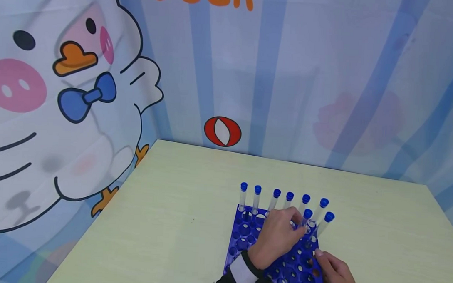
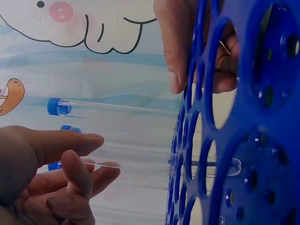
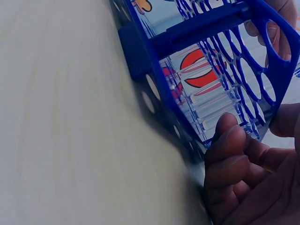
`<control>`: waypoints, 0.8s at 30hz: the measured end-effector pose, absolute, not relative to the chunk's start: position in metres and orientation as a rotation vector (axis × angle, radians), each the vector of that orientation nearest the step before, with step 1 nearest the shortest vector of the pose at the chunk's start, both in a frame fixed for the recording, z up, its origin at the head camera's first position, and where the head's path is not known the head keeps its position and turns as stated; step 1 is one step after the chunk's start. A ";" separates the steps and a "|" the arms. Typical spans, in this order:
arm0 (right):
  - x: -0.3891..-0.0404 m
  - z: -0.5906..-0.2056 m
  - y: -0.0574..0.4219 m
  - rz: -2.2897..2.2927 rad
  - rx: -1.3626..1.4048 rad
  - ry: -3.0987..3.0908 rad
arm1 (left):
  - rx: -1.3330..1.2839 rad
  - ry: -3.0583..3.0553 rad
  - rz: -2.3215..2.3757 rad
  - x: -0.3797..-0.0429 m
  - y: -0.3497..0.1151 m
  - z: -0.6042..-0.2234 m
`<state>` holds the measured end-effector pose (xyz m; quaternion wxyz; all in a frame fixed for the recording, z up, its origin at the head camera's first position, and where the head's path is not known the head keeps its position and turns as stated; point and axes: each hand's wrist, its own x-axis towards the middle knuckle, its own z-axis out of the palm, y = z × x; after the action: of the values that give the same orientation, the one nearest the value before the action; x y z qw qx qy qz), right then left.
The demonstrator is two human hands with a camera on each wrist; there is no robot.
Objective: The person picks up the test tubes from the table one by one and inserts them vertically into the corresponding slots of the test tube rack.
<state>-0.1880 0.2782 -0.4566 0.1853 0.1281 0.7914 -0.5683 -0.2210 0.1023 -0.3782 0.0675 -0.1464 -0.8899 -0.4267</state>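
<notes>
A blue plastic test tube rack (image 1: 246, 231) stands on the table, with several clear, blue-capped test tubes (image 1: 257, 196) upright along its far edge. Over the rack's far right part, my left hand (image 1: 277, 235) pinches one capped test tube (image 1: 307, 214) just below its cap. The left wrist view shows the thumb and fingers (image 2: 96, 143) around that tube, whose rounded lower end (image 2: 234, 166) pokes through the rack's holes. My right hand (image 1: 336, 270) grips the rack's right edge; in the right wrist view its curled fingers (image 3: 229, 147) are against the rack's side.
The pale table (image 1: 152, 222) extends on both sides of the rack. Behind it hangs a blue striped backdrop (image 1: 236, 75) printed with a large cartoon duck (image 1: 80, 153) and a red-and-white ball (image 1: 222, 131).
</notes>
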 end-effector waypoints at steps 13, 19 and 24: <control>-0.193 -0.458 0.278 -1.578 0.332 2.227 | -0.347 -2.757 -1.283 -0.218 0.096 -0.379; -0.191 -0.460 0.279 -1.633 0.370 2.187 | -0.371 -2.865 -1.211 -0.207 0.079 -0.377; -0.188 -0.462 0.282 -1.664 0.414 2.190 | -0.640 -2.846 -1.152 -0.188 0.039 -0.369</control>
<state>-0.1883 0.2821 -0.4621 0.1792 0.1465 0.7747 -0.5884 -0.1878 0.0389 -0.3685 0.0028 -0.2042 -0.9074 -0.3674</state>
